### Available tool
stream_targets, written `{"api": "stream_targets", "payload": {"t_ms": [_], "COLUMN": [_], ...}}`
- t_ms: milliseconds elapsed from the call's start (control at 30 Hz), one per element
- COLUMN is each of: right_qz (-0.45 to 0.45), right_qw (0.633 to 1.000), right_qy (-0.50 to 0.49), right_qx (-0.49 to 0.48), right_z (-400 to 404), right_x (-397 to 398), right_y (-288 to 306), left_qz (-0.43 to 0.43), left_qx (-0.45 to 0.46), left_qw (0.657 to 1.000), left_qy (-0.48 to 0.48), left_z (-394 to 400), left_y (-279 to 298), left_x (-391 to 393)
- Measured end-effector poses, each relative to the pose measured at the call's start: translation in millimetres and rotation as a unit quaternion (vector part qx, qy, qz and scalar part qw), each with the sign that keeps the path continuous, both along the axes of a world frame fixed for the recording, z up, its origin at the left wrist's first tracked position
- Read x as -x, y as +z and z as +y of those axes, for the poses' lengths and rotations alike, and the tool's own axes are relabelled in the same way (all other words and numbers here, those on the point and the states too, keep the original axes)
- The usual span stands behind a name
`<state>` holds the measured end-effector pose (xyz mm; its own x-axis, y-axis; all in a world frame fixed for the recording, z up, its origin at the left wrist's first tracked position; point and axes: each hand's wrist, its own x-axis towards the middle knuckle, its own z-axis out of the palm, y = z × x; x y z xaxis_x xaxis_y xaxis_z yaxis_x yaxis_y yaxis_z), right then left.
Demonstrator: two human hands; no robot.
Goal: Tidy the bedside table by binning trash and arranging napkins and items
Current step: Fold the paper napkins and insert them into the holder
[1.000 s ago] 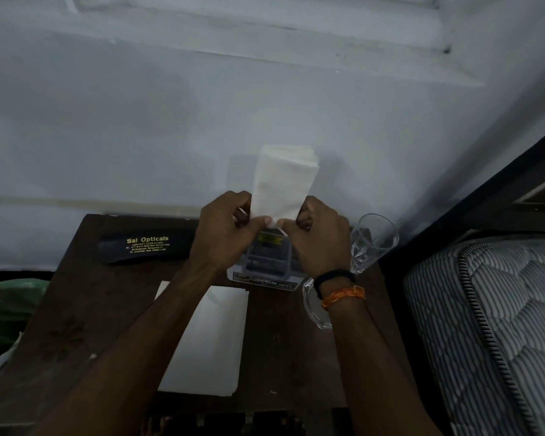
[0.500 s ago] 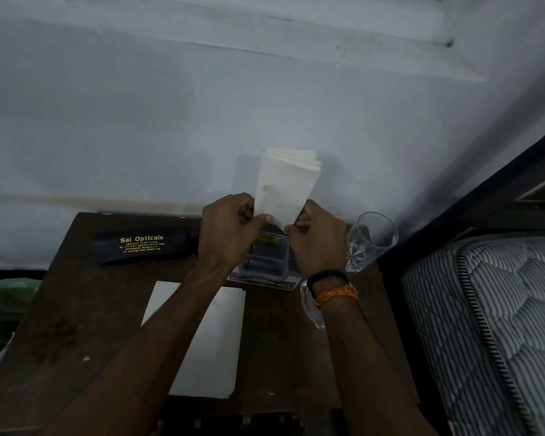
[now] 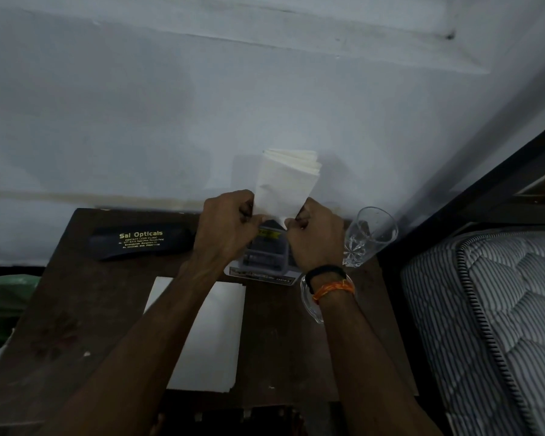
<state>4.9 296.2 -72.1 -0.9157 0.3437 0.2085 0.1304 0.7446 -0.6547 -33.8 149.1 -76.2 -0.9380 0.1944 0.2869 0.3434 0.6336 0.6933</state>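
Both hands raised together over the back of the bedside table (image 3: pixel 76 309), near the wall. Left hand (image 3: pixel 225 228) and right hand (image 3: pixel 315 234) each pinch the lower end of a folded napkin stack (image 3: pixel 285 184), thumbs at the front, fingers curled behind; knuckles close, nearly touching. The stack stands upright in the air, narrow at the grip, fanning out toward the top, where several separate layer edges show. Not resting on anything. Below the hands: a small clear-fronted retail pack (image 3: pixel 261 259) with a printed card base, contents too dark to identify. Left of it, a black spectacle case (image 3: pixel 140 242) lettered "Sal Opticals", lying flat along the back edge. A second flat white napkin sheet (image 3: pixel 214 341) lies on the tabletop under the left forearm. A cut-glass tumbler (image 3: pixel 368 237) stands just right of the right hand, with another clear glass piece (image 3: pixel 307 302) by the wrist, partly hidden. Striped mattress (image 3: pixel 491 325) at far right; green bag (image 3: pixel 0 303) at far left, likely the bin liner. Handling judgement: napkins are light, limp, compressible; layers will slide and splay if gripped at one corner only. Best held across the folded edge with both thumbs, then laid down flat. The tumbler is fragile and close to the right elbow line; worth minding.
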Motion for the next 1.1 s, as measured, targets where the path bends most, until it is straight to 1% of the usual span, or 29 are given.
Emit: {"api": "stream_targets", "payload": {"t_ms": [200,300,500,567,633,700,767,867,967,1033,1100], "right_qz": [-0.003,0.002,-0.012,-0.021,-0.019,0.008,0.041,0.072,0.076,0.069,0.062], "right_qw": [1.0,0.999,0.999,1.0,0.999,0.995,0.992,0.992,0.996,0.997,0.997], "right_qy": [0.013,0.01,0.015,0.015,0.009,-0.004,-0.007,-0.004,-0.008,0.003,0.013], "right_qx": [-0.025,-0.04,-0.027,-0.005,0.047,0.097,0.123,0.1,0.054,0.037,0.051], "right_z": [-2,-3,-1,0,1,1,2,2,5,6,6], "right_x": [1,0,0,1,2,2,3,3,3,2,1], "right_y": [-1,-1,2,4,5,8,9,8,5,4,4], "left_qz": [0.036,0.034,0.008,0.021,0.026,0.019,0.019,0.028,0.019,0.003,-0.004], "left_qx": [0.024,0.031,-0.032,-0.035,-0.025,-0.012,0.001,0.011,0.019,0.001,-0.033], "left_qw": [0.999,0.998,0.999,0.999,0.999,0.999,0.999,0.999,0.999,0.999,0.999], "left_qy": [0.019,0.035,-0.016,-0.015,-0.015,-0.031,-0.043,-0.045,-0.045,-0.045,-0.041], "left_z": [4,3,-2,-5,-7,-7,-6,-6,-6,-7,-9], "left_y": [-7,-6,5,8,10,9,7,6,4,6,8], "left_x": [-2,0,-1,0,1,0,-2,-1,0,1,1]}}
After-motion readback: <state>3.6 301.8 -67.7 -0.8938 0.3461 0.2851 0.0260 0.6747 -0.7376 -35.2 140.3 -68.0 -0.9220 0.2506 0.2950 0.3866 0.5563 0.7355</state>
